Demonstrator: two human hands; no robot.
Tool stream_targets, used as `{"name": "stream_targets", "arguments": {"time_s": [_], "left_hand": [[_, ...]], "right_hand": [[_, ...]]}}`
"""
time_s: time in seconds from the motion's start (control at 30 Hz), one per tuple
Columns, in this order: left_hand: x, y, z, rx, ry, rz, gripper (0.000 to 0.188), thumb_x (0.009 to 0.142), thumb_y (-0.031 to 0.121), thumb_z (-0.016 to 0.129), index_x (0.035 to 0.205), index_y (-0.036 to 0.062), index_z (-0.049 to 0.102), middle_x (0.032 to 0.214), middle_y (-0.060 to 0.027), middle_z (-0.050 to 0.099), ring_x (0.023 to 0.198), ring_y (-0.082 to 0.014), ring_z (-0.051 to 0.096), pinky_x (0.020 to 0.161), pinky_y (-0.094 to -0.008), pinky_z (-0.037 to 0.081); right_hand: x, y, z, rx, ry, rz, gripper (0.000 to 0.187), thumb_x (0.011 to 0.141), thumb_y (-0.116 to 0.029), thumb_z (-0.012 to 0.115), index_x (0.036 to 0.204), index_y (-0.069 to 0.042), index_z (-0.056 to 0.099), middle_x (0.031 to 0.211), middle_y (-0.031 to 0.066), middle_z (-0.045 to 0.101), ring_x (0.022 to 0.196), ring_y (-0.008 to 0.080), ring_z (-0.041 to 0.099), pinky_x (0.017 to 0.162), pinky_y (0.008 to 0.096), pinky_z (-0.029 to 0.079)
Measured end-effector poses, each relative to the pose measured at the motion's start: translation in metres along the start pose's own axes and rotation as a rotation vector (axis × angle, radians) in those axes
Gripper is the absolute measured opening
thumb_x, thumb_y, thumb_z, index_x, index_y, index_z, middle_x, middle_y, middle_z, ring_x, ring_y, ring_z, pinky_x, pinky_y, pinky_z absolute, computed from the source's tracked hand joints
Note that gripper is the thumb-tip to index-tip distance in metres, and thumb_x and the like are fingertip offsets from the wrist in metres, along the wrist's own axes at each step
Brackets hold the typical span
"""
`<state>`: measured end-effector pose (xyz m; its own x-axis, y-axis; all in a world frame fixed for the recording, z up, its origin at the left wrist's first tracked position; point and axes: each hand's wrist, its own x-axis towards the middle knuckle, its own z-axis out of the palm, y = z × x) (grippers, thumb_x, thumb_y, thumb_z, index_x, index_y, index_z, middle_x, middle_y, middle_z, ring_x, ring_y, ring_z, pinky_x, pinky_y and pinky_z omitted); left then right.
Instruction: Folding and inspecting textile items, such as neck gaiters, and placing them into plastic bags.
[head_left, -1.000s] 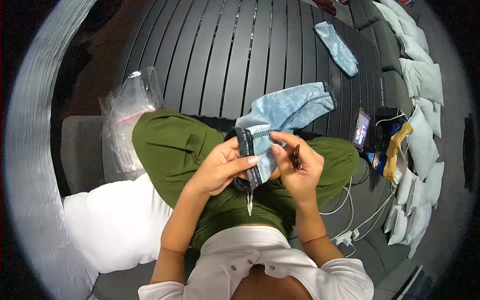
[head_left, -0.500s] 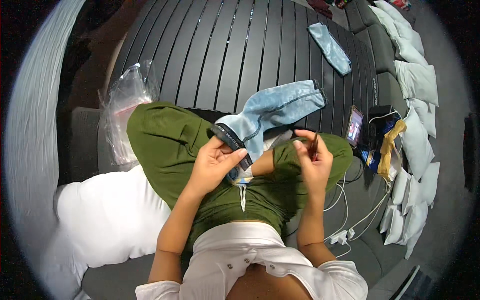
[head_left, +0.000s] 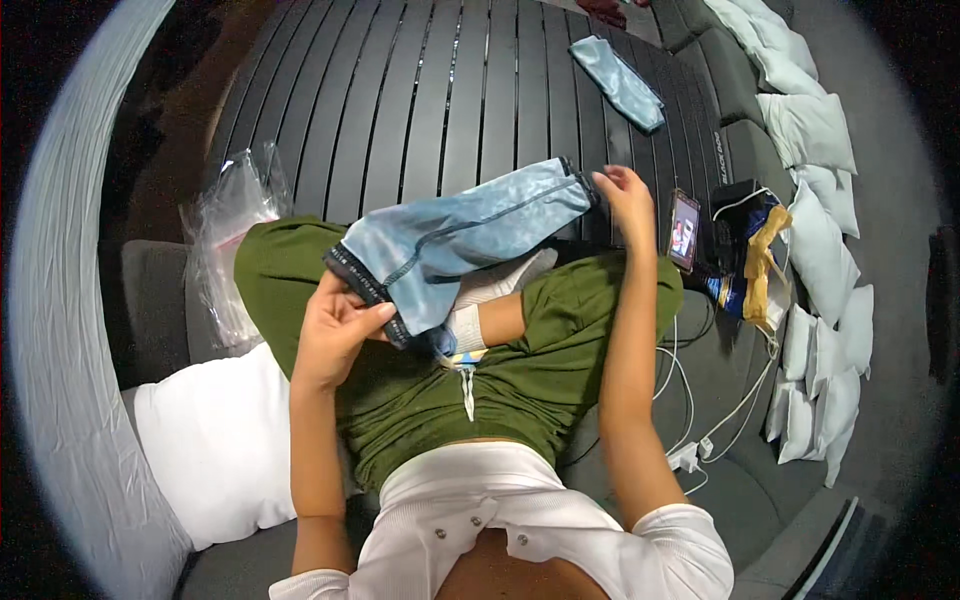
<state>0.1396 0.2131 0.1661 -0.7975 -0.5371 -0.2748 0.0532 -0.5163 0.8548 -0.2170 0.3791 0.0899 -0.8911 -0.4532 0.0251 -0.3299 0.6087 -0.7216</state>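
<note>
A small pair of light-blue, plush-looking pants (head_left: 470,230) stretches sideways over my crossed legs, with dark seams and black trim. My left hand (head_left: 338,335) pinches the black waistband at the near left end, thumb on top. At the far right end, by the black-edged leg openings, my right hand (head_left: 628,205) has its fingers curled. Its fingertips are at or very near the cuff; whether they touch it I cannot tell. Whatever lies inside that hand is hidden.
Ahead is a black slatted table (head_left: 420,110), with a folded light-blue cloth piece (head_left: 618,82) on it. A clear plastic bag (head_left: 235,220) lies left, above a white pillow (head_left: 220,440). Right are a phone (head_left: 683,232), a yellow-and-blue packet (head_left: 762,265), white cables and a power strip (head_left: 684,457).
The pants have shifted left and are drawn out longer, my left hand moving with the waistband. My right hand, which held a small dark-red object, has moved forward to the leg openings.
</note>
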Motion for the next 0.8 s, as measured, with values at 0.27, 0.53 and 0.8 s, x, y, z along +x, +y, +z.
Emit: {"name": "stream_targets", "arguments": {"time_s": [0.27,0.53,0.8], "left_hand": [[-0.013,0.000,-0.013,-0.043,0.030,0.030,0.065,0.072,-0.005,0.061,0.128,0.0000,0.029,0.098,-0.0099,0.057,0.079,-0.0144,0.059,0.062,-0.0253,0.052],[-0.041,0.015,-0.022,0.161,0.103,-0.013,0.064,0.073,-0.003,0.063,0.127,0.0000,0.029,0.095,-0.0086,0.058,0.075,-0.0115,0.058,0.061,-0.0225,0.048],[-0.109,0.064,-0.108,0.372,0.429,0.144,0.099,0.052,0.007,0.073,0.132,-0.0067,0.018,0.107,-0.0098,0.049,0.076,-0.0111,0.052,0.073,-0.0191,0.043]], "right_hand": [[0.026,0.025,0.034,-0.357,-0.047,-0.013,0.038,0.059,-0.031,0.073,0.067,0.002,0.056,0.072,0.0195,0.060,0.071,0.0336,0.060,0.061,0.0378,0.043],[0.005,-0.007,-0.061,0.183,-0.116,0.009,0.022,0.084,-0.020,0.056,0.095,0.000,0.059,0.071,0.0025,0.061,0.060,0.0109,0.055,0.056,0.0220,0.042],[-0.080,-0.046,-0.093,1.113,-0.300,0.167,0.010,0.090,-0.021,0.046,0.095,-0.013,0.047,0.058,-0.0048,0.043,0.033,0.0041,0.030,0.032,0.0187,0.027]]}}
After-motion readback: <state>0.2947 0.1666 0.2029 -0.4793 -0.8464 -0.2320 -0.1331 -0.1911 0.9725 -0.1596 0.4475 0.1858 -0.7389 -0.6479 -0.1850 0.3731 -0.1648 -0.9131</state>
